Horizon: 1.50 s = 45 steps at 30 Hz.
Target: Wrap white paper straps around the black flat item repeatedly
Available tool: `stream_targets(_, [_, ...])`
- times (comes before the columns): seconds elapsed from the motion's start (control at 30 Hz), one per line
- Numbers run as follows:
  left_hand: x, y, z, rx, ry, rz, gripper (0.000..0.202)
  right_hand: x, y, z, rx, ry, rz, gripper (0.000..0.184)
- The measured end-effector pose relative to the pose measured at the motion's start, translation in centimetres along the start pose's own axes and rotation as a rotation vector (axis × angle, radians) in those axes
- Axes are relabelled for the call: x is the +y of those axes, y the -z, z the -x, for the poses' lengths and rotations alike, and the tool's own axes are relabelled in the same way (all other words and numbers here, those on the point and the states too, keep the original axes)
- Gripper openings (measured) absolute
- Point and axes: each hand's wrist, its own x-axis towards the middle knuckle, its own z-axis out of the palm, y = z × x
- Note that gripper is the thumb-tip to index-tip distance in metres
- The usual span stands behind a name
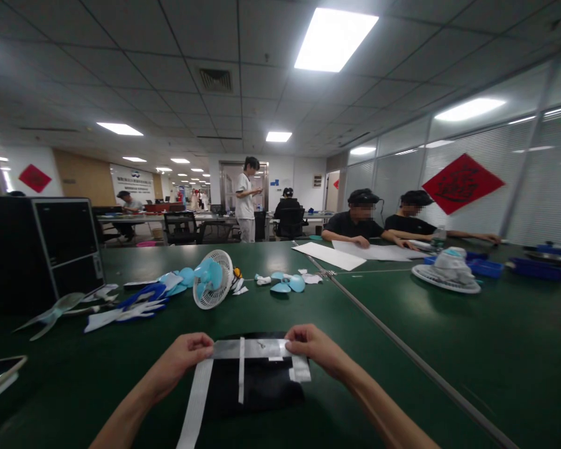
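Observation:
Between my hands a silvery-grey strip (229, 349) is stretched level over a black flat piece (266, 386) on the green table. My left hand (184, 355) pinches the strip's left end between thumb and fingers. Its right end is pinched in my right hand (313, 349). From beside my left fingers a white ribbed band (196, 405) runs down toward me; a similar short white piece (302, 369) lies under my right hand. A narrow white strip (241, 374) crosses the black piece lengthwise. Whether these strips are joined, I cannot tell.
Beyond my hands lie a small fan (214, 279), blue fan blades (287, 284) and white-and-blue gloves (126, 312). A black cabinet (70, 249) stands at left, a phone (0, 377) nearer. Two seated people handle white sheets (330, 254) across the table; a seam (393, 337) runs along it.

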Motion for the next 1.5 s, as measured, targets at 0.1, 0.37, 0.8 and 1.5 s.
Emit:
stream_targets(0.1, [0.0, 0.1, 0.5, -0.168, 0.054, -0.086, 0.033, 0.1, 0.4, 0.3, -0.122, -0.052, 0.066, 0.012])
stream_targets(0.37, [-1.3, -0.8, -0.2, -0.227, 0.151, -0.321, 0.030, 2.0, -0.5, -0.4, -0.140, -0.133, 0.341, 0.013])
stream_targets(0.8, [-0.4, -1.4, 0.1, -0.135, 0.100, -0.508, 0.027, 2.3, -1.0, -0.6, -0.065, -0.101, 0.590, 0.016])
stream_targets(1.5, [-0.3, -4.1, 0.0, -0.235, -0.181, -0.671, 0.037, 1.1, -2.0, 0.0, -0.051, -0.037, 0.762, 0.014])
